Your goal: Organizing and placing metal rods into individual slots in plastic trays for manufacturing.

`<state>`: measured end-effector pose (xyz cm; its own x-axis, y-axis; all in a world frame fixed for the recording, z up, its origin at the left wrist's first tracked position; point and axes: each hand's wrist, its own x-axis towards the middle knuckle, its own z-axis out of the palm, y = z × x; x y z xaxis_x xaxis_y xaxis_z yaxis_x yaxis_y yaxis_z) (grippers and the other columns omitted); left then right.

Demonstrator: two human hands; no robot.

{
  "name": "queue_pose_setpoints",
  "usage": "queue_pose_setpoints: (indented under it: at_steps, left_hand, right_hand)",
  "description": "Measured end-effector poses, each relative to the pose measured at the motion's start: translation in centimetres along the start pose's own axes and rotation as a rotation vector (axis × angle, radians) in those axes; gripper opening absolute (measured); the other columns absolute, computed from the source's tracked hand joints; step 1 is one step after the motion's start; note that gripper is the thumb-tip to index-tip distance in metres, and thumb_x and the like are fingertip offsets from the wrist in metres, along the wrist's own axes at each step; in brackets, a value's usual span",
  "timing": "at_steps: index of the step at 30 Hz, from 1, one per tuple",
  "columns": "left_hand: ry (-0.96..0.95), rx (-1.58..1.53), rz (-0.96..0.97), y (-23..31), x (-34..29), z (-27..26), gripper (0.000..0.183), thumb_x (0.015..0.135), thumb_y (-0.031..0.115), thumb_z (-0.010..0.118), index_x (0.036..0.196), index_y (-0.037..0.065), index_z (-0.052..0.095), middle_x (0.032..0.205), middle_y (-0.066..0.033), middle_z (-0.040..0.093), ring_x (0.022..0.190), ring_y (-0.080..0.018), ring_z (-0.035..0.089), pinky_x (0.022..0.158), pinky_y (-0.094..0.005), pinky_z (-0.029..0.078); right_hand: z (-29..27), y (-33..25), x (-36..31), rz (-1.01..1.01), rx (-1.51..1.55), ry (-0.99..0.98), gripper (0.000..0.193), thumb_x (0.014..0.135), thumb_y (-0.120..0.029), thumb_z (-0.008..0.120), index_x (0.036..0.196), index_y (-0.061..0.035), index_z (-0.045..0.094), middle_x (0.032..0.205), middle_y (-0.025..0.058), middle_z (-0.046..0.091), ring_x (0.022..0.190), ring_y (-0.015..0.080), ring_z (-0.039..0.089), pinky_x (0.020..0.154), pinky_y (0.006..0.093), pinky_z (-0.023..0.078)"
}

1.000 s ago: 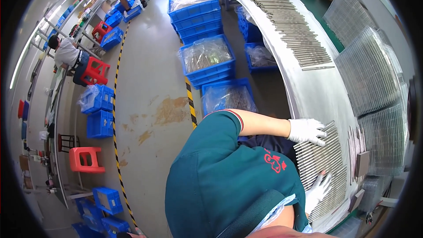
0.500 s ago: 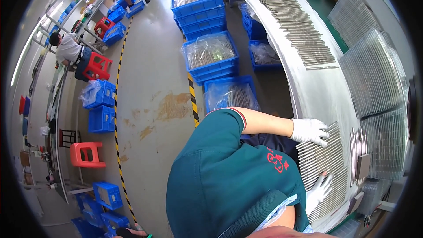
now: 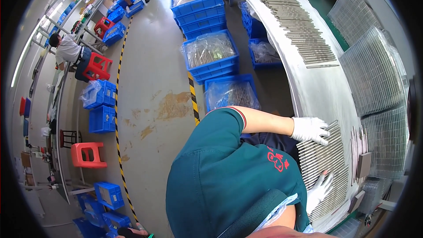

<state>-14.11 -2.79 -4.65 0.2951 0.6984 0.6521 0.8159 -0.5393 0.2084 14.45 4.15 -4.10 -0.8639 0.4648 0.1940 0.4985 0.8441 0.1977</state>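
Note:
Many thin metal rods (image 3: 320,158) lie side by side in a flat layer on a white cloth (image 3: 324,90) over the table. My left hand (image 3: 310,130), in a white glove, rests at the upper end of this layer, fingers stretched over the rods. Lower down, my gloved right hand (image 3: 319,192) lies on the same rods with its fingers spread. A bare fingertip seems to show on the right glove. Neither hand is closed around a rod. Beyond the layer sits a smaller group of rods (image 3: 358,143), partly under a brown block (image 3: 363,165).
A long row of rods (image 3: 295,26) covers the table's far part. Clear plastic trays (image 3: 372,72) stand along its other side. Blue crates (image 3: 211,55) with bagged rods are stacked beside the table. Two people sit further off, near red stools (image 3: 98,66).
Hardly anything differs. Both hands stay flat on the rods, with only a slight shift of the fingers.

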Motion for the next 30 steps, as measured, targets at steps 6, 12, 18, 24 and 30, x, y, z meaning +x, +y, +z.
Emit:
queue_pose_setpoints:
  at_steps: [6,12,18,24,30]
  left_hand:
    - [0.002,0.001,0.006,0.2,0.2,-0.1,0.04,0.073,0.017,0.052,0.113,0.014,0.046,0.111,-0.0153,0.048,0.1,-0.0362,0.046,0.081,-0.0422,0.043]
    - [0.02,0.005,0.004,0.1,0.2,0.0,0.039,0.074,0.018,0.052,0.112,0.014,0.047,0.11,-0.0153,0.048,0.1,-0.0363,0.046,0.082,-0.0426,0.043]
    - [-0.012,-0.006,-0.013,0.0,0.1,-0.2,0.039,0.075,0.019,0.051,0.113,0.014,0.047,0.112,-0.0156,0.048,0.104,-0.0373,0.045,0.084,-0.0433,0.042]
    - [-0.033,-0.013,-0.036,0.1,-0.1,-0.1,0.04,0.076,0.018,0.05,0.116,0.015,0.046,0.116,-0.0159,0.047,0.107,-0.0386,0.044,0.088,-0.0439,0.04]
    - [-0.044,-0.027,-0.05,0.3,0.1,0.0,0.04,0.077,0.016,0.048,0.117,0.016,0.046,0.117,-0.0161,0.047,0.109,-0.0389,0.044,0.089,-0.0439,0.04]
  right_hand:
    - [-0.8,-0.3,0.1,0.021,0.074,-0.006,0.093,0.061,-0.047,0.062,0.138,-0.011,0.023,0.138,0.0225,0.025,0.127,0.0386,0.026,0.102,0.0553,0.022]
    - [-0.8,-0.3,0.3,0.019,0.081,0.003,0.092,0.062,-0.045,0.062,0.138,-0.0106,0.024,0.137,0.0227,0.026,0.126,0.039,0.028,0.102,0.055,0.022]
    - [-1.3,-0.8,0.5,0.03,0.085,-0.007,0.088,0.063,-0.044,0.062,0.136,-0.0097,0.026,0.137,0.0227,0.028,0.126,0.0395,0.028,0.102,0.054,0.022]
    - [-1.5,-1.0,0.5,0.036,0.093,-0.011,0.089,0.063,-0.044,0.062,0.136,-0.0092,0.026,0.137,0.0227,0.028,0.126,0.0394,0.029,0.102,0.0538,0.022]
    - [-1.5,-0.7,0.4,0.034,0.073,-0.013,0.089,0.063,-0.045,0.062,0.136,-0.0092,0.026,0.137,0.0224,0.027,0.126,0.039,0.029,0.102,0.0544,0.023]
